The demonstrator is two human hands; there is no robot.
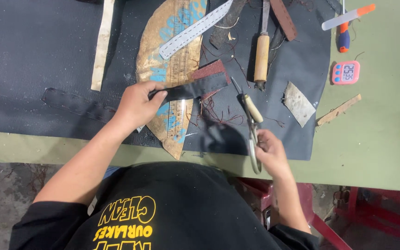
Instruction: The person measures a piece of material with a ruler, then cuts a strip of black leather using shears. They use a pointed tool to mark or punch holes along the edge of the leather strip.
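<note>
Reaching forward from the lower part of the frame, both bare forearms stretch over the near edge of the green table (376, 139). The right hand (270, 150), low and right of centre, is curled around the metal loop handles of one pair of scissors (251, 125), whose blades point up and away toward the middle of the frame; one handle is wrapped in pale tape. The left hand (137, 104), left of centre, pinches one end of a single black strip (195, 89) between thumb and fingers, holding it level so that its free end points right, close to the scissor tips but not touching them.

Under both hands lies one large black sheet (47, 55) covering most of the table. On it, beneath the strip, sits one curved, worn cardboard pattern (172, 32) in tan and blue, with one small reddish-brown piece (211, 68) beside it and loose threads scattered around. One grey scrap (298, 103) lies right of the scissors.

Farther up are one wooden-handled knife (261, 58), one perforated pale strip (195, 28), one brown strap (284, 18) and one cream strip (102, 44) at upper left. At upper right, off the sheet, lie one pink digital timer (346, 72), one orange-and-blue tool (344, 34) and one wooden stick (339, 110).
</note>
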